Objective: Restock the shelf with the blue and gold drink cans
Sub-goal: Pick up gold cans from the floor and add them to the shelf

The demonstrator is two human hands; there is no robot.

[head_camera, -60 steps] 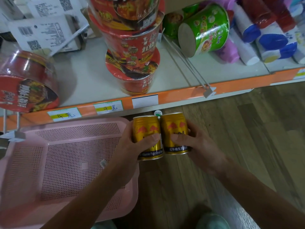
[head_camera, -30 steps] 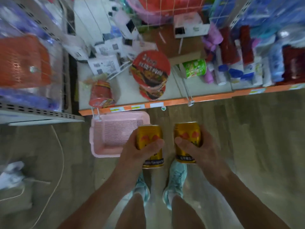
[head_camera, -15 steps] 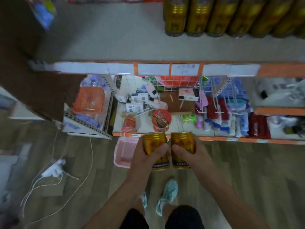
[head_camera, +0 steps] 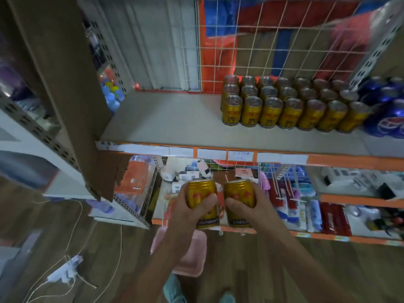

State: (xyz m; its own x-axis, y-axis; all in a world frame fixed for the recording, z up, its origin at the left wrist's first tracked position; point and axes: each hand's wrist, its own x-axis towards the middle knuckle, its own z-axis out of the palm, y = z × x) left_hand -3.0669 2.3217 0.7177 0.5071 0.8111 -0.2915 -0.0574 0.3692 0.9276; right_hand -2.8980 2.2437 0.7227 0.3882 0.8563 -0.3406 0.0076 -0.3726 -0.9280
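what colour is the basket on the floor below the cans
Pink; the basket shows best in the head view.

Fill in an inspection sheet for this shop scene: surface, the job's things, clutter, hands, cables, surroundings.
Surface: shelf board, left part bare, stock on the right part.
Job's things: gold cans upright in rows on the board; blue cans to their right; left can and right can, both gold, in the hands.
Clutter: pink basket on the floor.
Hands: left hand grips the left can; right hand grips the right can, both below the board's front edge.
Cables: white cord and power strip on the floor, left.
Surroundings: wire grid behind the cans; cardboard panel at left; packed lower shelves.
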